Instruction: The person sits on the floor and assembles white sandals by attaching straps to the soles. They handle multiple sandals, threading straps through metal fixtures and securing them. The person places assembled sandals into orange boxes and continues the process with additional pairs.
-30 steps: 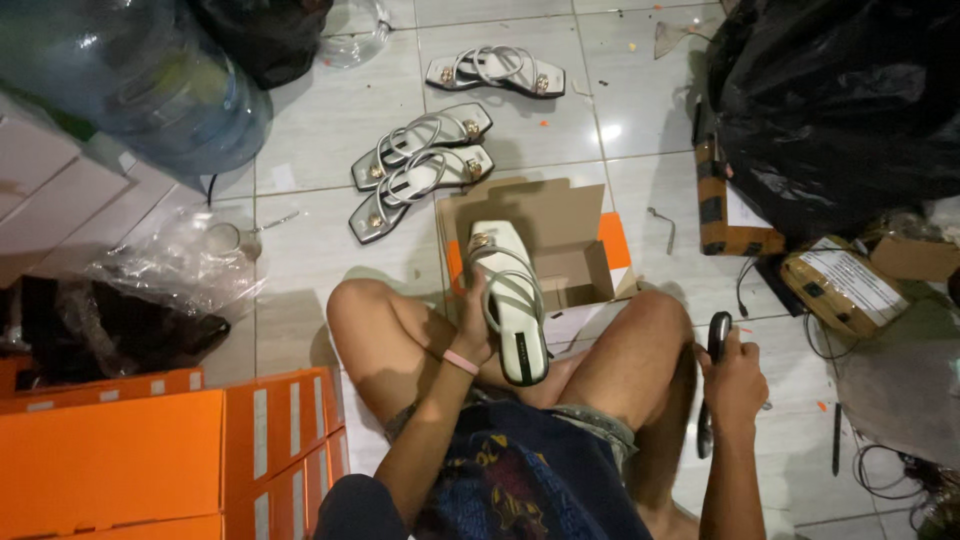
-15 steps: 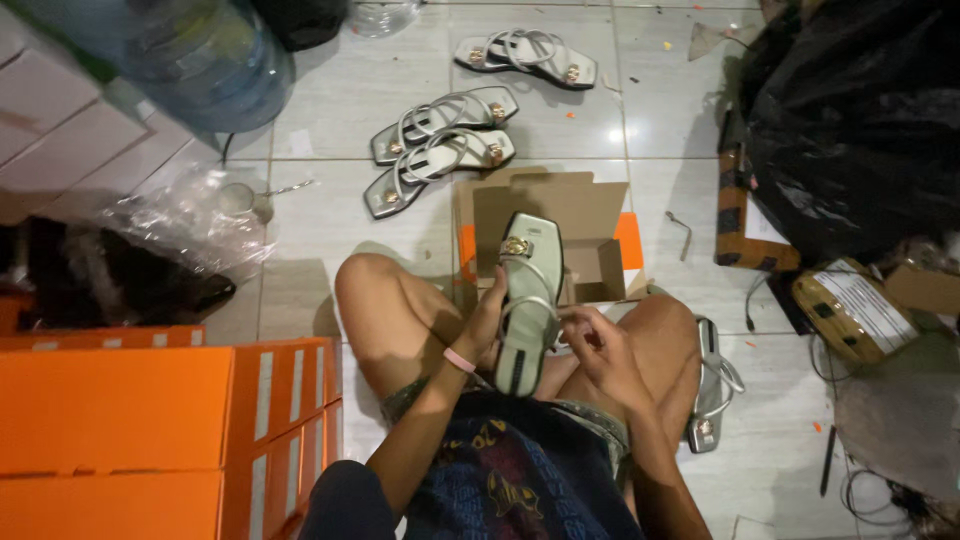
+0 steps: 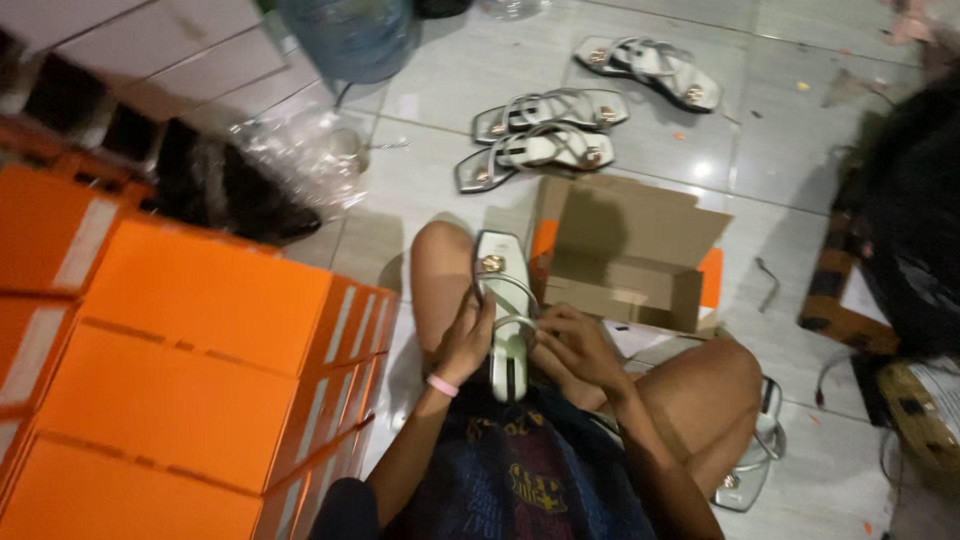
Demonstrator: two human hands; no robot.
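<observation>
I sit on a tiled floor with a white strappy sandal [image 3: 503, 300] held over my lap, toe pointing away, a gold ornament near its front. My left hand [image 3: 466, 340] grips its left edge; a pink band circles that wrist. My right hand [image 3: 573, 345] grips the right side at the straps. The matching sandal [image 3: 752, 465] lies on the floor beside my right knee. An open brown cardboard box [image 3: 625, 255] sits just beyond my knees.
Stacked orange shoe boxes [image 3: 190, 370] stand close at my left. Two more pairs of sandals [image 3: 545, 135] [image 3: 650, 70] lie on the tiles ahead. A clear water jug [image 3: 350, 35], crumpled plastic [image 3: 300, 150] and a black bag [image 3: 915, 220] lie around.
A second ago my right hand held a dark tool out by my right knee; now it has come in and grips the sandal. The view has swung left, showing more orange boxes.
</observation>
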